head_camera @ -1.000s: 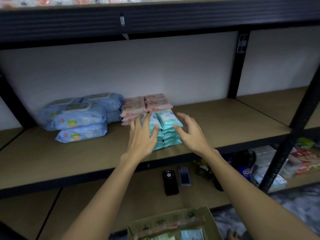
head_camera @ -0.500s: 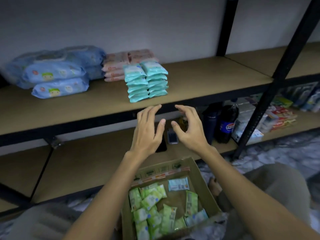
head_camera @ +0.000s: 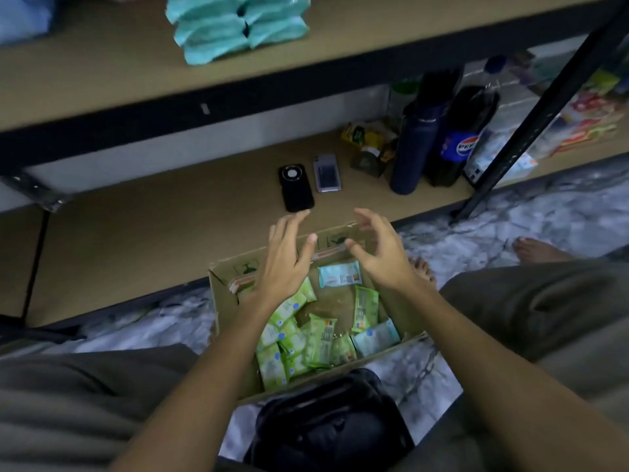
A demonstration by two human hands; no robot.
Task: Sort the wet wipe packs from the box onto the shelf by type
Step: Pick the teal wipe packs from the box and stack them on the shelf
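Both hands empty, fingers spread: left hand [head_camera: 284,267] and right hand [head_camera: 381,255] have dropped from shelf height and now hover over the far end of the cardboard box [head_camera: 223,287]. Green wipe packs [head_camera: 306,338] lie loose inside; one pale blue pack [head_camera: 338,274] sits near the far wall. Beyond, two phones [head_camera: 296,192] on the lower shelf [head_camera: 153,226]. Teal packs [head_camera: 235,25] stacked on the upper shelf [head_camera: 102,69], now at the frame's top.

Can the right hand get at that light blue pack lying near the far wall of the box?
Probably yes: the right hand hovers open beside the light blue pack, which lies uncovered in the open box.
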